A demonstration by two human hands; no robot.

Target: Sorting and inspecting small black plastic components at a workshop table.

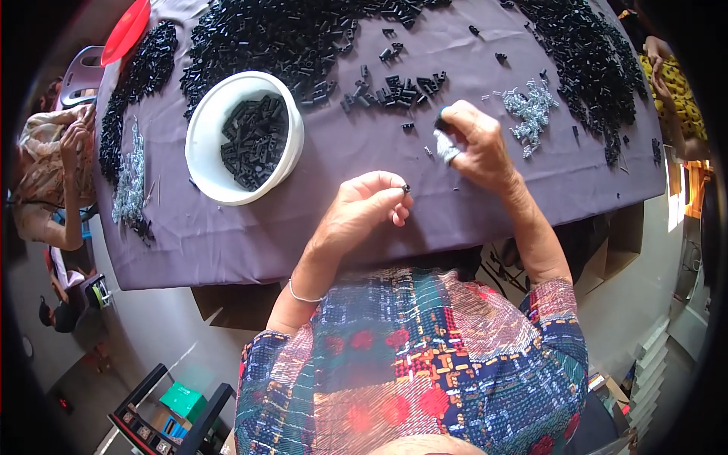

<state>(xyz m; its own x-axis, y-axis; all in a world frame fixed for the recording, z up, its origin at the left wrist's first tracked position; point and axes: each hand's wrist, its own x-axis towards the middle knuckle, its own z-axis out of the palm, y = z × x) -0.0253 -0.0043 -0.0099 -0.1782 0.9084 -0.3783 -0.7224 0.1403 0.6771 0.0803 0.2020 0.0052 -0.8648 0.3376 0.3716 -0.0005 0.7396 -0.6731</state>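
My left hand is pinching a small black plastic part between thumb and forefinger, above the near side of the table. My right hand is closed, a little farther off to the right, with white wrapping about its fingers. Something dark shows at its fingertips, too small to make out. Beyond my hands lies a loose cluster of black plastic parts. Just right of my right hand is a pile of small silvery metal pieces, which look like springs.
A white bucket partly filled with black parts stands left of my hands. Large heaps of black parts cover the far side of the purple tablecloth. Other people sit at the left and right edges.
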